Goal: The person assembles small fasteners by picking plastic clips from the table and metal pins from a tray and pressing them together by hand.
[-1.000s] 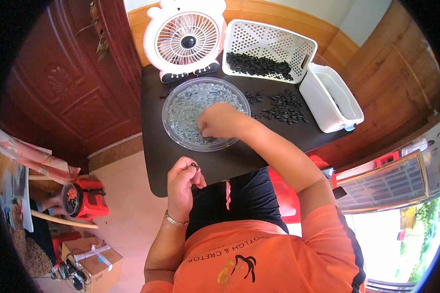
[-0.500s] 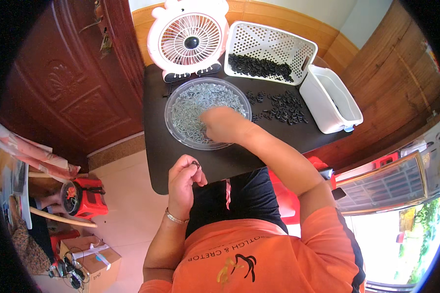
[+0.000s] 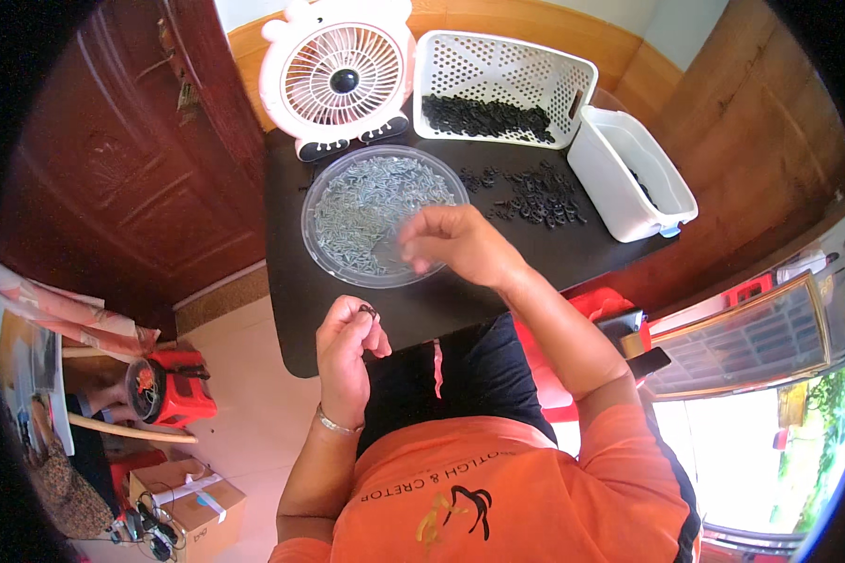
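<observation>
My left hand [image 3: 346,352] is closed near the table's front edge. Between its thumb and forefinger sits a small black curved plastic piece [image 3: 367,310], partly covered by the fingers. Over the right side of a round clear tray [image 3: 320,266] hovers my right hand [image 3: 469,246], its fingertips pinched together. Whatever they hold is too small and blurred to make out. A thick layer of small silver screws or nails [image 3: 366,202] fills the tray. To the tray's right, loose black plastic pieces [image 3: 543,199] lie scattered on the dark table [image 3: 296,324].
A pink-and-white fan [image 3: 344,83] stands behind the tray. Beside it, a white perforated basket [image 3: 498,70] holds a heap of black pieces [image 3: 486,117]. A white bin [image 3: 620,202] with black pieces inside stands at the table's right end. A red stool [image 3: 183,385] is on the floor at left.
My right hand has lifted from among the silver pieces and drawn back toward the tray's near right edge. My left hand keeps hold of the black piece. The whole view has shifted slightly.
</observation>
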### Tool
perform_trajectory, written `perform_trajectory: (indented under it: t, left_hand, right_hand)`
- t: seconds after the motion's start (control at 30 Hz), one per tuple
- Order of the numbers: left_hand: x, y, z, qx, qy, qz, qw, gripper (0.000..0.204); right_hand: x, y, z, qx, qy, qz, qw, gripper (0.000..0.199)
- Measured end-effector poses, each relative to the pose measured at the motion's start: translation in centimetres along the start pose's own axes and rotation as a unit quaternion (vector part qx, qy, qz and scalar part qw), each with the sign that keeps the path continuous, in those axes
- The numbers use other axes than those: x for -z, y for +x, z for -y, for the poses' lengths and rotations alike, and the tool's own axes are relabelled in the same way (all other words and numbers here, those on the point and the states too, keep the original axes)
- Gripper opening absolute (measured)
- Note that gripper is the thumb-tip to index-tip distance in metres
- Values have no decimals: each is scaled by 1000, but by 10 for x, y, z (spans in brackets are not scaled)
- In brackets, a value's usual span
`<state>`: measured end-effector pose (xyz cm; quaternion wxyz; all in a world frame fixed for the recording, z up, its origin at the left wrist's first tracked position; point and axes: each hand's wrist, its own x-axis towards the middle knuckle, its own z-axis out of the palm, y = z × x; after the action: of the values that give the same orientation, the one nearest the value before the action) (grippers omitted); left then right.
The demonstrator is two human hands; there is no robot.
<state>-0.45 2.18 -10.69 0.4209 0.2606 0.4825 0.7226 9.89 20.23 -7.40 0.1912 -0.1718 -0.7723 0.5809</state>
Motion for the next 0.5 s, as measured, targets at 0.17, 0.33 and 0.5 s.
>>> perform_trajectory:
  t: [0.17,0.33,0.5]
  left_hand:
    - [-24,-5,-8,-31,0,16,999,11]
    - [-33,-6,-6,-74,19,2,997,13]
    - [-29,-7,3,-106,81,-8,991,12]
  right_hand:
    - [-24,-27,4,-45,235,-10,971,14]
    - [-42,-37,1,3,220,-35,975,23]
    - [-43,-43,-3,3,222,-36,974,26]
